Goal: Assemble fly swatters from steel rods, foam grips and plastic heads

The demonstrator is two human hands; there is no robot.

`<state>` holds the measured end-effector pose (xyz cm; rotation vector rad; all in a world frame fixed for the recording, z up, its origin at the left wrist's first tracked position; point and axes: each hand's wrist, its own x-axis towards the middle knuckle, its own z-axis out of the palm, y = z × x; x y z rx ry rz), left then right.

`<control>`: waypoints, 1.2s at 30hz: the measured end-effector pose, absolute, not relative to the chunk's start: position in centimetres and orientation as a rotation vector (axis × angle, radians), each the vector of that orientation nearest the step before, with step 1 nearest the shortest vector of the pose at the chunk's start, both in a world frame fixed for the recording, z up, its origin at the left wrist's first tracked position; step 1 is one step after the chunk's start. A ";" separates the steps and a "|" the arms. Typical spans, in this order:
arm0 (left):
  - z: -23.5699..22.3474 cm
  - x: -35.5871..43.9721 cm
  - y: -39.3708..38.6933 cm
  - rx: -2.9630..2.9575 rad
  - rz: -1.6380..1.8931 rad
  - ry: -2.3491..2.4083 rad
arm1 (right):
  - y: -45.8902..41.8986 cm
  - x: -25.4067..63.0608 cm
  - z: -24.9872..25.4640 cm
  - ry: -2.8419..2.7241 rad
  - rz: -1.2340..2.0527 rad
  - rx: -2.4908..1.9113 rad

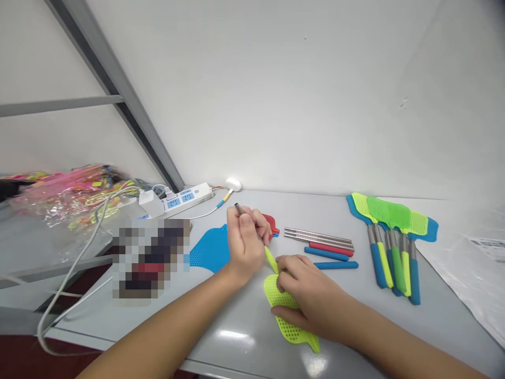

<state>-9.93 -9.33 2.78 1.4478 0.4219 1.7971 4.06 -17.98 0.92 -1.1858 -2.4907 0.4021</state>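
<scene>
My left hand is closed around a metal rod, whose dark upper end sticks out above the fist. Below that fist, a narrow yellow-green plastic piece runs toward my right hand. The fingers of my right hand are bent around this piece, and they hide where it ends. Under the right hand lies a yellow-green perforated fly swatter head, flat on the table, its pointed neck toward me. Behind the left hand are blue swatter heads and a red one.
Several metal rods lie right of my hands, beside a red handle and blue handles. Assembled fly swatters are piled farther right, near plastic sheeting. A power strip, white cable and bagged colourful items are left.
</scene>
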 end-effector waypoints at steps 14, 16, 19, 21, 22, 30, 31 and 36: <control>3.3 -9.8 -9.3 1.608 1.692 0.273 | -18.0 3.6 1.3 -2.576 0.315 -1.236; 3.1 -9.6 -9.7 1.598 1.684 0.275 | -18.0 3.5 1.3 -2.583 0.318 -1.241; 2.7 -9.5 -9.9 1.595 1.686 0.293 | -17.9 3.5 1.4 -2.596 0.319 -1.251; 2.4 -9.6 -9.8 1.582 1.676 0.327 | -17.8 3.5 1.6 -2.609 0.319 -1.255; 2.2 -9.7 -9.8 1.573 1.671 0.341 | -17.8 3.5 1.6 -2.615 0.321 -1.254; 1.0 -9.5 -9.5 1.515 1.660 0.354 | -17.7 3.4 1.5 -2.629 0.324 -1.240; 0.8 -9.5 -9.5 1.515 1.659 0.342 | -17.8 3.4 1.5 -2.627 0.332 -1.239; -0.2 -9.3 -9.7 1.493 1.655 0.435 | -17.9 3.4 1.2 -2.591 0.340 -1.250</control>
